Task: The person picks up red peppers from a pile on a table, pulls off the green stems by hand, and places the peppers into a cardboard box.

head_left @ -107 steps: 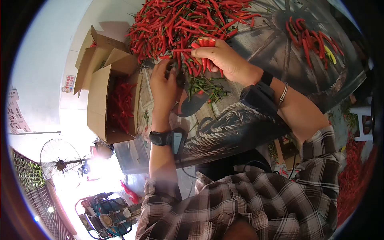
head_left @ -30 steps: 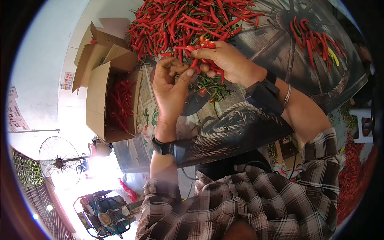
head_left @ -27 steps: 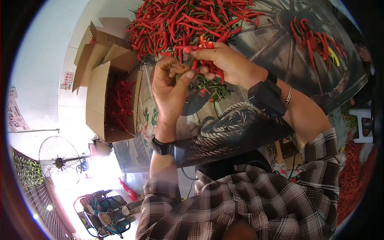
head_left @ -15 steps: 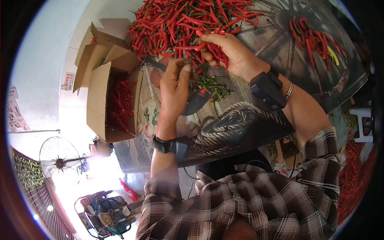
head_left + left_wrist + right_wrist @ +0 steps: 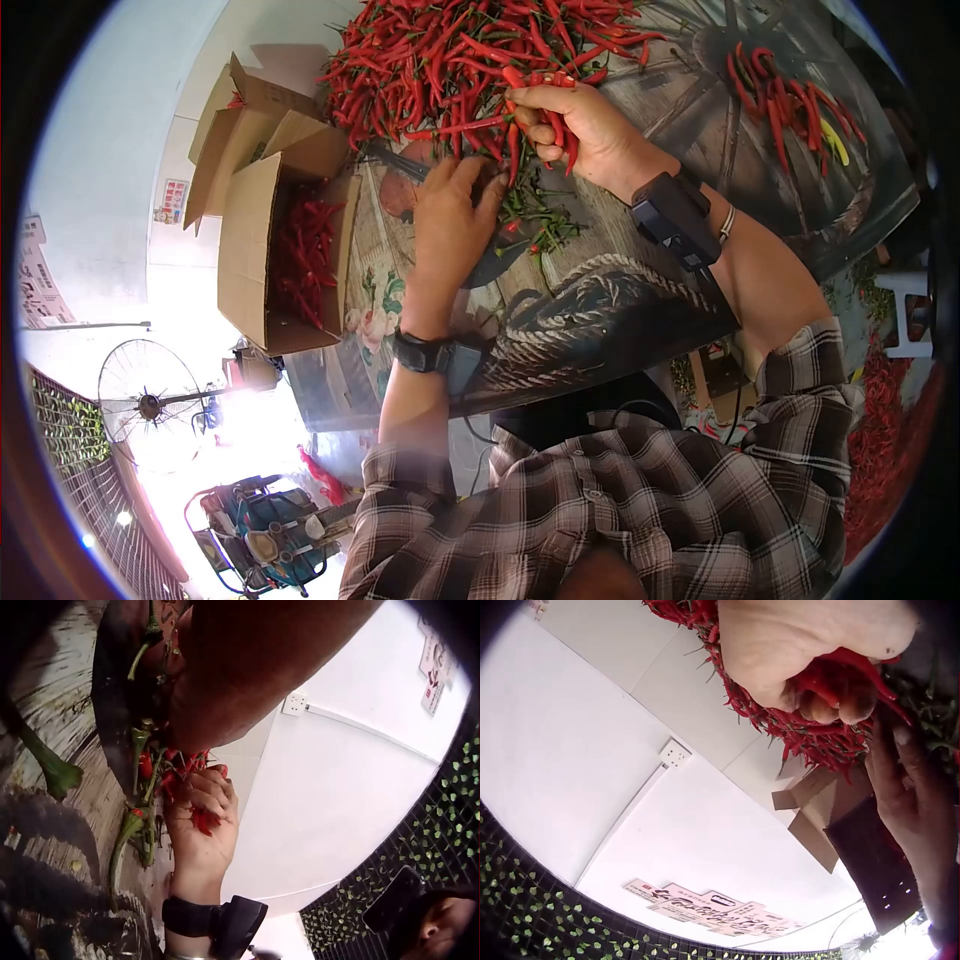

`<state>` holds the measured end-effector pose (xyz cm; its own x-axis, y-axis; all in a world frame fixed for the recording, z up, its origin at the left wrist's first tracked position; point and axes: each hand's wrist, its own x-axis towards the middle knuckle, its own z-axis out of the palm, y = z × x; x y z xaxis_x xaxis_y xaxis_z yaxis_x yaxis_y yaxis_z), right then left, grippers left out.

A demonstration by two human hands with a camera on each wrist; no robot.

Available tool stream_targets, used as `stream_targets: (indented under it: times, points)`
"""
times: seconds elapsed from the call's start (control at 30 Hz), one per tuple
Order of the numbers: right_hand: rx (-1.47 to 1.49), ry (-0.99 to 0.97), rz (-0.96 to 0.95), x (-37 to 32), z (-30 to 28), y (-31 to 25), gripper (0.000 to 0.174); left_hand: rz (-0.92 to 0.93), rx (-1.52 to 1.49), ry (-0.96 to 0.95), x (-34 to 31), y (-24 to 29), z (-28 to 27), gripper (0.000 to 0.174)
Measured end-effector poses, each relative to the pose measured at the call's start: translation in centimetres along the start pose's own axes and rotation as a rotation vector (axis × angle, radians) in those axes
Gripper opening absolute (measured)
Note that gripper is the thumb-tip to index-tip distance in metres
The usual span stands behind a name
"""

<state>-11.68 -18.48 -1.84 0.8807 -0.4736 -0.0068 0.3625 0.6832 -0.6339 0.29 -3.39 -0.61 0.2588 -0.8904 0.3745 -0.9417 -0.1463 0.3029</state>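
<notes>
- Closest to the person is the table's rope print [image 5: 590, 290], well on the near side of the pile.
- Next up, the green stems [image 5: 545, 228], a loose little scatter just on the near side of the pile.
- Left hand [image 5: 452, 222] is right beside those, fingers partly bent and pointing toward the pile; honestly can't tell if the fingertips have hold of anything.
- The box [image 5: 243, 255] stands open left of the pile, with red peppers inside.
- Right hand [image 5: 592, 130] is curled pretty snugly round a bunch of red peppers [image 5: 562, 128], right at the pile's near edge.
- Small bunch [image 5: 785, 100] lies right of the pile, yellow pepper [image 5: 834, 143] included.
- Then the pile [image 5: 430, 75] itself, a big tangle of red peppers, plus a wall socket [image 5: 675, 754] beyond it.
</notes>
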Motion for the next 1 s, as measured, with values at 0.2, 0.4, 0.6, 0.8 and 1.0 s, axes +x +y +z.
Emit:
stream_targets:
  times: [0.2, 0.4, 0.6, 0.8, 1.0]
  points:
    - [-0.082, 0.054, -0.016, -0.1, 0.2, -0.3, 0.011, -0.286, -0.312, 0.104, -0.2, -1.6, 0.0, 0.013]
    - [-0.197, 0.139, -0.032, -0.5, 1.0, 0.2, 0.008, -0.270, -0.722, 0.324, 0.3, -1.4, -0.7, 0.015]
    - [-0.240, 0.084, 0.069, -0.3, 0.7, 0.7, 0.014, -0.269, -0.867, 0.333, 0.4, 0.3, -0.5, 0.019]
    - [-0.302, -0.054, 0.118, -0.5, 1.1, 0.8, 0.020, -0.246, -0.918, 0.226, 0.2, 0.9, -0.4, 0.019]
    - [-0.364, -0.113, 0.097, -0.8, 1.2, 0.9, 0.015, -0.261, -0.912, 0.122, 0.1, 1.0, 0.0, 0.019]
